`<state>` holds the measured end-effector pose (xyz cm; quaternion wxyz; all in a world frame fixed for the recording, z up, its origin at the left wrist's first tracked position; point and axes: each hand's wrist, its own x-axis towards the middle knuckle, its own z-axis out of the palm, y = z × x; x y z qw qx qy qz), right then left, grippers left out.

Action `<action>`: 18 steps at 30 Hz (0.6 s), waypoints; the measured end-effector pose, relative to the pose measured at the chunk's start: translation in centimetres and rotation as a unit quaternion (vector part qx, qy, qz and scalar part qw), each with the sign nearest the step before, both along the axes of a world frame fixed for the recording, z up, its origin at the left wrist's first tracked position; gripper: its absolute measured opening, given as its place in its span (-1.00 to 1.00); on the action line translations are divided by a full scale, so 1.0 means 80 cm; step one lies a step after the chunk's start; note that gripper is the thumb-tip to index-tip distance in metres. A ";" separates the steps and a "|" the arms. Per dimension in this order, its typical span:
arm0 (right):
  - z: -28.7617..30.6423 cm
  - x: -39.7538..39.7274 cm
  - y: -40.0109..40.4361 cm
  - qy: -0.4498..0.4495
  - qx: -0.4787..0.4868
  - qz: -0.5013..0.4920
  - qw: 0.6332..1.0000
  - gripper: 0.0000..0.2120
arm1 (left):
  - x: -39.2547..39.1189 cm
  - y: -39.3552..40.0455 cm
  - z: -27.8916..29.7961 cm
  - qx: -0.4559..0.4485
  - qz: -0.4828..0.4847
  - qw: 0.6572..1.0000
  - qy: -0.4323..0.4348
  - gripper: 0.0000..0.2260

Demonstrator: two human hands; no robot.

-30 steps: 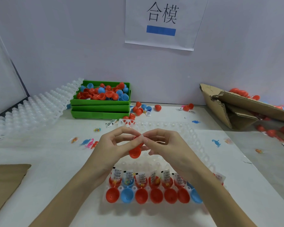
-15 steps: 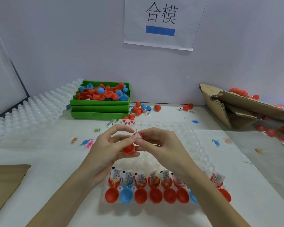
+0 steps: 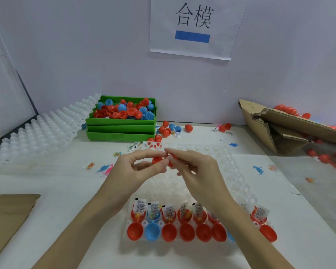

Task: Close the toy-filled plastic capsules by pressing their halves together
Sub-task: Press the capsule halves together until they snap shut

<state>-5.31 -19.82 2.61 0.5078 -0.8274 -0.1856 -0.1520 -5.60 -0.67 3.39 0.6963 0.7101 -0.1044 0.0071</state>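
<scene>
head view: both hands raised over the far part of the clear plastic tray (image 3: 239,177), meeting at mid-frame. left hand (image 3: 136,169) pinches a red capsule half (image 3: 157,159) between thumb and forefinger, other fingers curled under it. right hand (image 3: 196,167) pinches the second red half (image 3: 172,162), mostly hidden behind its fingertips. the two halves sit just beside each other; cannot tell whether they already touch or are seated.

near edge of the tray: a row of open capsule halves (image 3: 186,216), mostly red, one blue, each with a folded printed sachet (image 3: 141,204) standing in it and small coloured toy bits below. directly in front, a row of empty cap halves (image 3: 169,232), same colour order; the right forearm covers part of both rows.

rear left: stacked green bins (image 3: 120,135), top one heaped with loose red and blue halves. spare white trays (image 3: 37,133) lean at far left. loose capsules (image 3: 166,130) scattered beside the bins. torn cardboard box (image 3: 275,131) at right with more red capsules. small blue dinosaur toy (image 3: 258,169) on the white table (image 3: 66,200). paper sign (image 3: 192,26) on the wall.
</scene>
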 end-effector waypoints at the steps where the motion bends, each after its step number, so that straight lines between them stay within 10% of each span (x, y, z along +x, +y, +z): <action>1: 0.000 0.000 0.000 -0.014 -0.011 -0.003 1.000 -0.70 | 0.000 0.000 0.000 0.010 -0.002 1.000 -0.006 -0.75; 12: -0.013 0.007 -0.002 -0.183 -0.298 -0.025 0.936 -0.19 | 0.003 -0.006 -0.013 0.083 0.035 0.995 -0.040 -0.83; 18: -0.002 0.008 -0.001 -0.107 -0.061 0.007 0.992 -0.57 | 0.002 -0.007 -0.014 0.091 0.059 0.988 -0.108 -0.89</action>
